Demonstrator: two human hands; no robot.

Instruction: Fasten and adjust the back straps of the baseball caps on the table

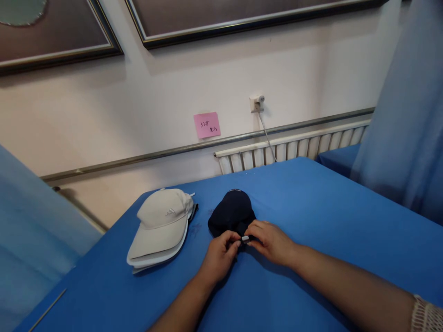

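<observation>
Lettering [234, 190] on the dark cap [230, 213] is too small to read. The left hand [220, 256] and right hand [272, 242] partly hide its buckle [245, 239]. The pale cap [164, 216] mostly covers the lower caps [161, 258]. The top edge crops both frames [242, 31].

Just one cam here, worn on the head, looking forward and down across the blue tabletop [311, 207] to the wall [166, 92] behind it. Wide enough to catch blue curtains [404, 120] on both sides, near enough that the forearms [332, 269] enter from below. The rail [166, 154] climbs rightward, so it's kinda slanted.
</observation>
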